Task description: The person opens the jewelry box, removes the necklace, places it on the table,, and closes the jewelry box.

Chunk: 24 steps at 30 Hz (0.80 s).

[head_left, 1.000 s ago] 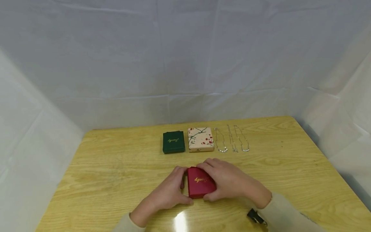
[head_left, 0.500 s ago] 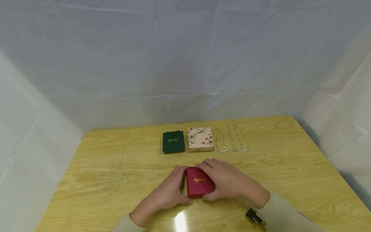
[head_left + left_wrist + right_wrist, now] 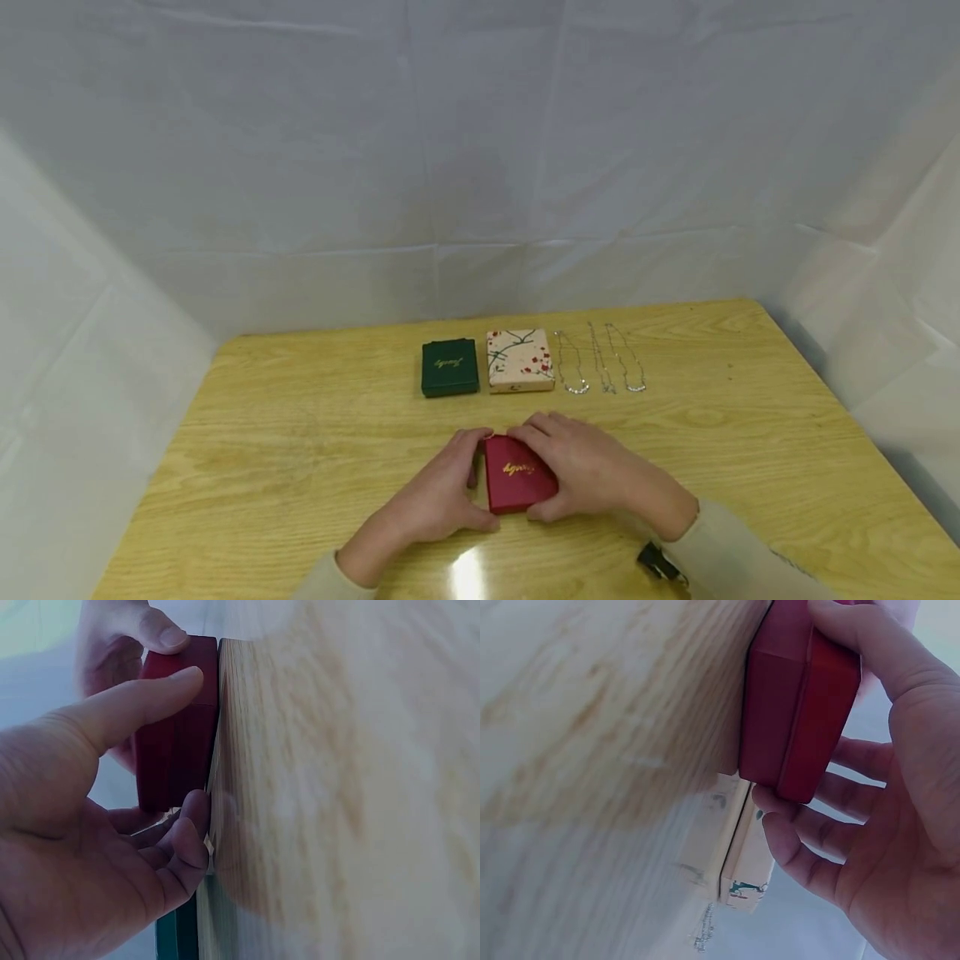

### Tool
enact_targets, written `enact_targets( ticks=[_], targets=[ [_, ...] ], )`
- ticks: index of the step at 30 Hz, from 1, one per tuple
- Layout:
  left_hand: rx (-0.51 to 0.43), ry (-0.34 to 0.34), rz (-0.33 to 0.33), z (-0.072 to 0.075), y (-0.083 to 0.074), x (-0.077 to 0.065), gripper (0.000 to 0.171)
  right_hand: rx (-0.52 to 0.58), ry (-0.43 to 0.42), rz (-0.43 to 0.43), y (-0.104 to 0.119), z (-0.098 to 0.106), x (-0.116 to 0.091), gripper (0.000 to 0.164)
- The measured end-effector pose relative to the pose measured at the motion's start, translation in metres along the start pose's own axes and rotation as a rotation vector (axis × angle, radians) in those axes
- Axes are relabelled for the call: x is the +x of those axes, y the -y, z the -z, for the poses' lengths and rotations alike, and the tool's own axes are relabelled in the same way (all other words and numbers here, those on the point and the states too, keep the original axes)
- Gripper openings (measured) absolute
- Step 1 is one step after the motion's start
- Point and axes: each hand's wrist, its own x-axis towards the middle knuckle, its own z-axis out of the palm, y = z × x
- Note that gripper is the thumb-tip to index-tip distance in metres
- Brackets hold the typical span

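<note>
A red jewelry box (image 3: 517, 479) with gold lettering on its lid sits on the table between both hands. My left hand (image 3: 444, 487) holds its left end, thumb at the near side and fingers at the far side. My right hand (image 3: 581, 462) grips the right part across its top, covering that corner. In the left wrist view, the left thumb (image 3: 150, 701) lies along the red side wall. The right wrist view shows a seam between lid and base, with the right thumb (image 3: 862, 634) on the near side and curled fingers (image 3: 810, 825) at the far side.
Behind the red box stand a green jewelry box (image 3: 449, 367) and a cream floral box (image 3: 520, 360). Three silver necklaces lie to their right, among them one necklace (image 3: 577, 387) beside the floral box. A small black object (image 3: 658, 561) is near the right sleeve. White sheets (image 3: 480, 167) surround the table.
Both hands stay around the red box, which shifts only very slightly. The left fingertips have moved a little to the right at its far left corner.
</note>
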Motion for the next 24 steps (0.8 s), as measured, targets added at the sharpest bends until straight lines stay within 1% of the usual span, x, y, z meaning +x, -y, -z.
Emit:
enact_targets(
  ticks=[4, 9, 11, 16, 24],
  targets=[
    [-0.013, -0.003, -0.007, 0.0, 0.0, 0.0, 0.109, 0.013, 0.006, -0.006, -0.002, -0.002, -0.001, 0.093],
    [-0.018, -0.016, -0.028, -0.001, 0.0, -0.001, 0.099, 0.036, 0.003, -0.025, -0.004, -0.003, -0.001, 0.094],
    [-0.015, -0.014, -0.026, -0.001, 0.0, -0.001, 0.096, 0.041, 0.003, -0.031, -0.005, -0.003, -0.001, 0.094],
    [0.005, -0.003, -0.013, -0.001, -0.001, 0.0, 0.095, 0.03, 0.007, -0.046, -0.008, -0.003, -0.001, 0.094],
    [0.028, -0.008, -0.015, 0.0, -0.003, 0.004, 0.094, 0.021, 0.005, -0.045, -0.012, -0.002, -0.001, 0.096]
  ],
)
